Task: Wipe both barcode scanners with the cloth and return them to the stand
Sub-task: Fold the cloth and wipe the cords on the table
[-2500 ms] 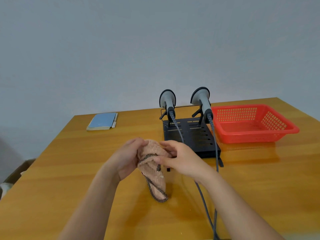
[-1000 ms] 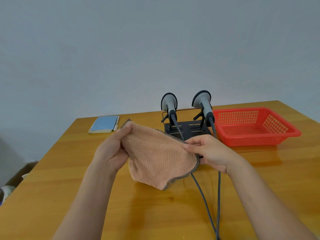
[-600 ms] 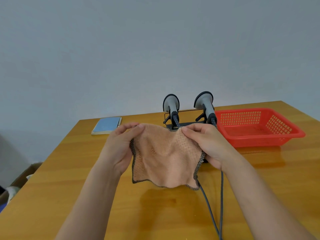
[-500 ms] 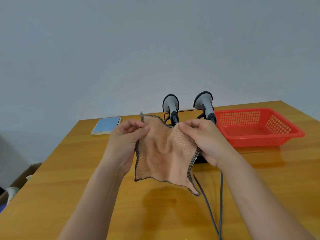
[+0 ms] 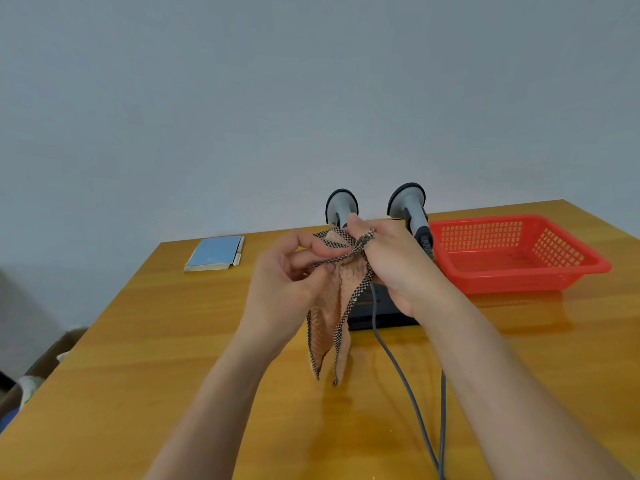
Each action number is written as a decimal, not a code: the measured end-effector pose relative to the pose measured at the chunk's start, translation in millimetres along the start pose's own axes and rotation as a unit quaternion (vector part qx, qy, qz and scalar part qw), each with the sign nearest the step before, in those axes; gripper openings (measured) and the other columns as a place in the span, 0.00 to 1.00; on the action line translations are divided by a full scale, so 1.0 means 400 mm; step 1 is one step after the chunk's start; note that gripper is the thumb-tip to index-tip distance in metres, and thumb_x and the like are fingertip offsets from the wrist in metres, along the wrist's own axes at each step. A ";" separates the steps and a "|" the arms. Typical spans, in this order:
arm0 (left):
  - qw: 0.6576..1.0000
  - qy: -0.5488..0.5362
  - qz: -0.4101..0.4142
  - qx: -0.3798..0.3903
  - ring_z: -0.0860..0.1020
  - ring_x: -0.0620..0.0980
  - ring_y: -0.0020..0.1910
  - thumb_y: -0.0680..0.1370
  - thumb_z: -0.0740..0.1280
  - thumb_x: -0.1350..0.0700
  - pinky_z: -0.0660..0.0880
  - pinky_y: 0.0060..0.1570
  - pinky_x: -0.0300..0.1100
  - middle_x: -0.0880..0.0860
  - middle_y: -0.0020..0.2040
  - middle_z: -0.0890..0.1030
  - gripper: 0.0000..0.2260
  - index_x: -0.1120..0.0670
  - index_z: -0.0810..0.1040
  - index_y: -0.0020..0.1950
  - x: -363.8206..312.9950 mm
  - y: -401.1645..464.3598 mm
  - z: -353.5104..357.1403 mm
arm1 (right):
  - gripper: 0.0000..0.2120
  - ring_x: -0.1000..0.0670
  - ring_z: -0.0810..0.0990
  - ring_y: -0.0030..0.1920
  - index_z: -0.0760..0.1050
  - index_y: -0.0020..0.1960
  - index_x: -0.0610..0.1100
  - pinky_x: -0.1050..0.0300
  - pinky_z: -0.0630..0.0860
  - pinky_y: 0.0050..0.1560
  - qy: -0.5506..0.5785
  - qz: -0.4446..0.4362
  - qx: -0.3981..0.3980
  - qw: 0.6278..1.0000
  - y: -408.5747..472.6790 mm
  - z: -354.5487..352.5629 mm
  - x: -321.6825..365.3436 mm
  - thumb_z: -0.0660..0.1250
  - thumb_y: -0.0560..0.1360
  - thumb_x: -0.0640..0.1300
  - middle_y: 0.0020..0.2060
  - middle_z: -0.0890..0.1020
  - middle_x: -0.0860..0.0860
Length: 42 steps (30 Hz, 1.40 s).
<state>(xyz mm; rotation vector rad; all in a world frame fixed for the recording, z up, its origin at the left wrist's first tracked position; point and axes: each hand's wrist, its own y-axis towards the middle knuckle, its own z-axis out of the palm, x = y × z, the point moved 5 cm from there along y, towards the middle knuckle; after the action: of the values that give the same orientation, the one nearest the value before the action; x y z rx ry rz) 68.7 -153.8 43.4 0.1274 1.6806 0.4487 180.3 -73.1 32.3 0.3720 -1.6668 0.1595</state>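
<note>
Scanners both sit untouched in the stand, so by the look of it no wiping has begun and the whole task is left. From the left: a blue notebook (image 5: 214, 252) lies on the table (image 5: 138, 358). The left hand (image 5: 287, 282) pinches the cloth (image 5: 332, 306), folded and hanging above the table. The right hand (image 5: 398, 265) pinches its top edge. Behind them stand the left scanner (image 5: 341, 206) and right scanner (image 5: 408, 206) on the stand (image 5: 384, 317), then a red basket (image 5: 512, 254).
</note>
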 end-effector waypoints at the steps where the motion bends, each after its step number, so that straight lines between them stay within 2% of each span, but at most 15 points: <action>1: 1.000 -0.017 0.002 -0.007 0.84 0.44 0.42 0.77 0.64 0.73 0.77 0.39 0.34 0.51 0.42 0.87 0.09 0.59 0.76 0.45 -0.001 -0.001 -0.001 | 0.30 0.36 0.80 0.54 0.75 0.53 0.31 0.38 0.74 0.62 0.009 0.006 0.008 1.000 0.000 0.002 0.000 0.57 0.80 0.60 0.54 0.78 0.32; 3: 0.998 -0.054 0.006 -0.031 0.84 0.45 0.42 0.77 0.64 0.73 0.77 0.38 0.34 0.52 0.41 0.87 0.08 0.61 0.75 0.46 -0.005 -0.001 -0.007 | 0.32 0.37 0.81 0.49 0.75 0.54 0.32 0.41 0.75 0.61 0.013 0.020 0.025 0.999 -0.004 0.008 0.000 0.56 0.79 0.62 0.55 0.77 0.31; 5: 0.996 -0.072 0.014 -0.050 0.85 0.46 0.44 0.77 0.65 0.72 0.78 0.40 0.34 0.52 0.43 0.87 0.07 0.61 0.74 0.47 -0.009 0.001 -0.013 | 0.31 0.41 0.82 0.50 0.76 0.56 0.34 0.41 0.77 0.59 0.018 0.040 0.031 0.999 -0.006 0.008 -0.009 0.56 0.79 0.62 0.54 0.79 0.33; 9: 0.999 -0.034 0.018 0.013 0.84 0.49 0.52 0.77 0.64 0.72 0.79 0.50 0.40 0.54 0.46 0.87 0.08 0.60 0.75 0.46 -0.001 -0.002 0.006 | 0.24 0.48 0.84 0.49 0.80 0.53 0.43 0.50 0.80 0.53 0.067 0.078 0.036 0.994 -0.011 0.005 -0.014 0.53 0.81 0.60 0.48 0.85 0.45; 12: 0.998 -0.013 -0.007 0.054 0.83 0.50 0.54 0.71 0.60 0.71 0.78 0.54 0.39 0.55 0.47 0.86 0.08 0.60 0.71 0.45 0.015 -0.009 0.011 | 0.28 0.49 0.83 0.53 0.80 0.56 0.44 0.47 0.78 0.58 0.056 0.082 0.057 0.993 -0.009 0.008 -0.017 0.52 0.79 0.65 0.51 0.85 0.47; 15: 0.997 -0.066 -0.029 0.012 0.83 0.53 0.53 0.65 0.57 0.70 0.78 0.53 0.40 0.52 0.45 0.84 0.10 0.58 0.66 0.43 0.033 -0.009 -0.010 | 0.25 0.53 0.82 0.54 0.81 0.56 0.47 0.50 0.75 0.60 0.033 0.058 0.095 0.993 -0.016 0.011 -0.019 0.61 0.75 0.66 0.51 0.85 0.51; 18: 0.997 -0.067 -0.043 -0.014 0.84 0.53 0.50 0.73 0.57 0.78 0.78 0.53 0.42 0.51 0.42 0.78 0.16 0.57 0.65 0.42 0.041 -0.007 -0.022 | 0.12 0.58 0.83 0.50 0.79 0.56 0.48 0.63 0.76 0.50 0.007 0.017 0.119 0.993 -0.023 0.013 -0.021 0.70 0.75 0.50 0.48 0.86 0.53; 21: 0.998 0.009 -0.019 -0.062 0.84 0.51 0.48 0.75 0.58 0.77 0.78 0.49 0.42 0.46 0.39 0.80 0.15 0.56 0.68 0.43 0.029 -0.004 -0.045 | 0.11 0.56 0.84 0.50 0.76 0.58 0.48 0.64 0.79 0.52 0.002 -0.007 0.109 0.994 -0.020 0.008 -0.019 0.68 0.77 0.39 0.49 0.86 0.52; 24: 0.987 0.137 -0.016 -0.088 0.78 0.44 0.54 0.76 0.65 0.70 0.73 0.51 0.43 0.43 0.52 0.79 0.17 0.48 0.73 0.53 0.032 0.007 -0.087 | 0.10 0.57 0.84 0.47 0.78 0.55 0.47 0.64 0.79 0.48 -0.005 -0.023 0.114 0.993 -0.020 0.007 -0.004 0.65 0.78 0.36 0.46 0.86 0.52; 26: 0.991 0.102 -0.085 -0.013 0.76 0.45 0.61 0.77 0.68 0.64 0.73 0.59 0.45 0.46 0.62 0.77 0.22 0.44 0.71 0.65 0.054 0.012 -0.096 | 0.09 0.59 0.83 0.43 0.79 0.54 0.47 0.67 0.78 0.43 -0.008 -0.035 0.133 0.990 -0.026 0.011 0.009 0.63 0.79 0.35 0.43 0.86 0.53; 28: 0.987 0.047 -0.137 0.061 0.77 0.48 0.62 0.77 0.69 0.62 0.73 0.62 0.46 0.50 0.62 0.80 0.25 0.44 0.69 0.71 0.070 0.009 -0.096 | 0.09 0.60 0.83 0.44 0.79 0.54 0.47 0.67 0.78 0.44 -0.028 -0.050 0.147 0.988 -0.029 0.014 0.022 0.63 0.80 0.37 0.43 0.85 0.54; 32: 0.991 0.004 -0.120 0.062 0.81 0.54 0.57 0.73 0.71 0.60 0.77 0.59 0.47 0.55 0.54 0.84 0.19 0.54 0.77 0.64 0.064 0.009 -0.118 | 0.09 0.58 0.82 0.50 0.81 0.54 0.50 0.62 0.77 0.54 -0.071 -0.069 0.145 0.984 -0.031 0.018 0.039 0.66 0.79 0.40 0.46 0.85 0.55; 37: 0.995 -0.018 -0.092 0.020 0.81 0.50 0.46 0.67 0.73 0.58 0.80 0.49 0.41 0.55 0.44 0.83 0.08 0.58 0.79 0.44 0.051 0.010 -0.160 | 0.14 0.61 0.80 0.52 0.82 0.52 0.53 0.57 0.75 0.60 -0.121 -0.072 0.160 0.977 -0.033 0.002 0.039 0.77 0.67 0.45 0.49 0.84 0.57; 40: 0.997 0.006 -0.072 0.008 0.80 0.50 0.43 0.68 0.72 0.56 0.79 0.47 0.40 0.57 0.42 0.82 0.09 0.61 0.78 0.43 0.034 0.010 -0.179 | 0.16 0.65 0.80 0.45 0.81 0.51 0.55 0.58 0.74 0.58 -0.149 -0.066 0.168 0.972 -0.035 -0.009 0.038 0.79 0.66 0.46 0.48 0.83 0.61; 42: 0.998 0.037 -0.059 0.004 0.80 0.50 0.42 0.70 0.71 0.54 0.79 0.49 0.43 0.58 0.41 0.81 0.13 0.64 0.77 0.42 0.025 0.009 -0.187 | 0.12 0.65 0.78 0.46 0.81 0.51 0.55 0.61 0.72 0.56 -0.178 -0.074 0.153 0.969 -0.033 -0.018 0.043 0.77 0.68 0.48 0.48 0.82 0.62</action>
<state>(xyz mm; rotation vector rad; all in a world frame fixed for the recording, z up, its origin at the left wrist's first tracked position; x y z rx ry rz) -6.1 -163.6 42.5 0.0165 1.7516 0.3612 189.7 -85.6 48.6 0.7935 -1.9639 0.2505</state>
